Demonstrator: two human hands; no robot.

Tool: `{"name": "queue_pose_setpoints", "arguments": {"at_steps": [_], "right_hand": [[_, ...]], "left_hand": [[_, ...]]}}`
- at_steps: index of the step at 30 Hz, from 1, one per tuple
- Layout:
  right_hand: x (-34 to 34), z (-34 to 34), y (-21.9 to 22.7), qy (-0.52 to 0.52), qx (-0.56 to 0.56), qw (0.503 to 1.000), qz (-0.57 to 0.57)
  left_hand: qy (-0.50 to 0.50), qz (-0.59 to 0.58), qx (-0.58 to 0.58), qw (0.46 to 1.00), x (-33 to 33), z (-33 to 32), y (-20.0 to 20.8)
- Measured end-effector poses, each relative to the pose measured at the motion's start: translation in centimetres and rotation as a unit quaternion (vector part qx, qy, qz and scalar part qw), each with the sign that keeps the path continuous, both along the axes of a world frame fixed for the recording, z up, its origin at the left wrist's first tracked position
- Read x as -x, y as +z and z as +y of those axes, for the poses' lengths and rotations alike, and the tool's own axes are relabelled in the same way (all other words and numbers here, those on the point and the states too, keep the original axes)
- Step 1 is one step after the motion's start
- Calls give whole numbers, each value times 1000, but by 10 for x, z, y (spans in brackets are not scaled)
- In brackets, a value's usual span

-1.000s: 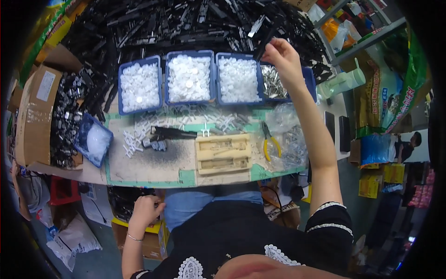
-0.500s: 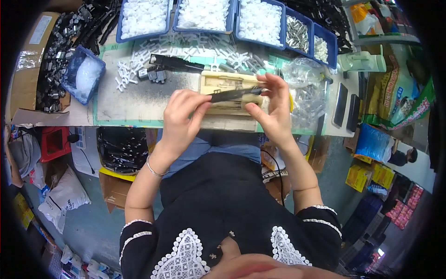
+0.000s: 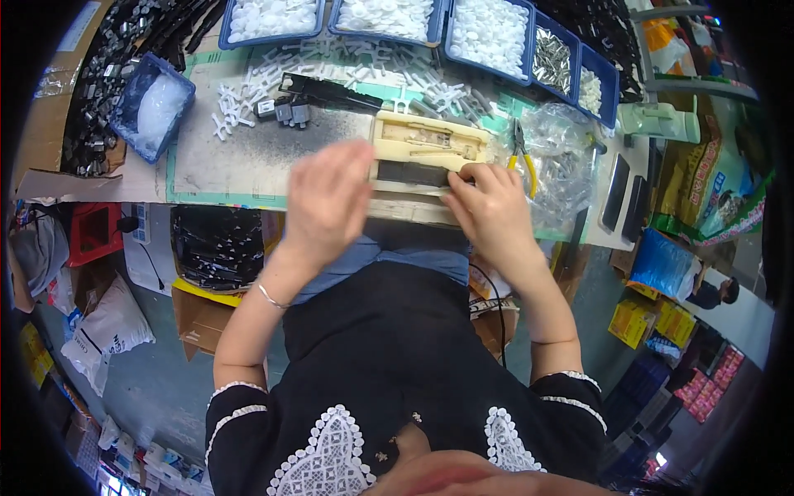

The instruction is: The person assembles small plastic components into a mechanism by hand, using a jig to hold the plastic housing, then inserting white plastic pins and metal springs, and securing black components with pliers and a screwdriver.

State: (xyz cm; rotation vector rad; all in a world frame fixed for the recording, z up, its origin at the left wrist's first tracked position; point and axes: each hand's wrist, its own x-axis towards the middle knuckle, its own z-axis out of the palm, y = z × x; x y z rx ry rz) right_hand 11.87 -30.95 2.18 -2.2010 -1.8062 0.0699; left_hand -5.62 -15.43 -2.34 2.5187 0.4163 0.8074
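Observation:
A long black plastic part [image 3: 404,173] lies in the near slot of a cream-coloured fixture block [image 3: 463,132] at the table's front edge. My right hand [image 3: 498,207] grips the right end of this part, thumb and fingers closed around it. Just left of the block hovers my left hand [image 3: 327,198], smeared by motion, so its fingers cannot be made out. Behind the block rests another long black part [image 3: 335,91], with a few grey-black blocks [image 3: 289,112] beside its left end. Small white forked pieces [image 3: 240,103] lie scattered around them.
Blue bins of white pieces [image 3: 385,18] and metal pins [image 3: 552,59] line the back. At left stands a blue bin [image 3: 186,87] holding a clear bag. Yellow-handled pliers [image 3: 521,153], a clear plastic bag [image 3: 558,169] and a phone-like black slab [image 3: 614,202] lie at right.
The black part has come down from between my hands into the fixture's near slot. My left hand has let go of its left end; my right hand has closed on the right end.

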Motion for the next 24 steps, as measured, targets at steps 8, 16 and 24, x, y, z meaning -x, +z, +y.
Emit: {"name": "queue_pose_setpoints", "arguments": {"at_steps": [8, 16, 24], "right_hand": [[3, 77, 4, 69, -77, 991, 89], [31, 128, -22, 81, -43, 976, 199], [27, 115, -11, 70, -93, 958, 263]], "left_hand": [[150, 135, -22, 979, -4, 74, 6], [116, -26, 11, 993, 2, 76, -18], [186, -89, 176, 963, 7, 90, -16]]}}
